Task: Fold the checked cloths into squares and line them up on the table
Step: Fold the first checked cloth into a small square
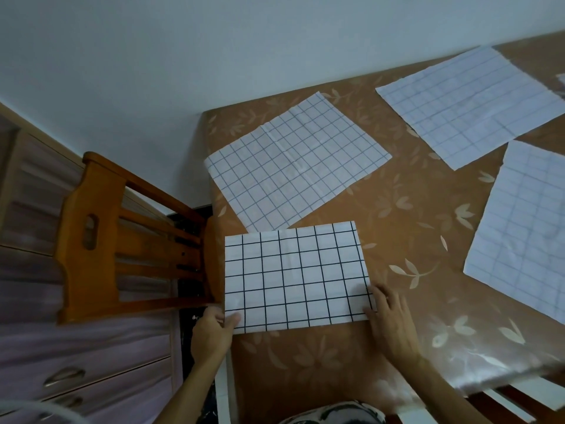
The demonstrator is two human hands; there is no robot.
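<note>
A white cloth with a bold black grid point(295, 276) lies on the brown table point(406, 221) near its front left corner, folded to a rectangle. My left hand point(214, 330) pinches its near left corner, thumb on top. My right hand point(389, 319) presses fingers on its near right corner. Three more checked cloths lie flat and unfolded: one with thin dark lines point(296, 162) just beyond, one pale point(470, 104) at the far right, one pale point(519, 228) at the right edge.
A wooden chair point(122, 237) stands against the table's left side. Beyond it is a pale drawer unit point(76, 371). The table's far edge meets a white wall point(183, 56). The tabletop has a glossy leaf-patterned cover.
</note>
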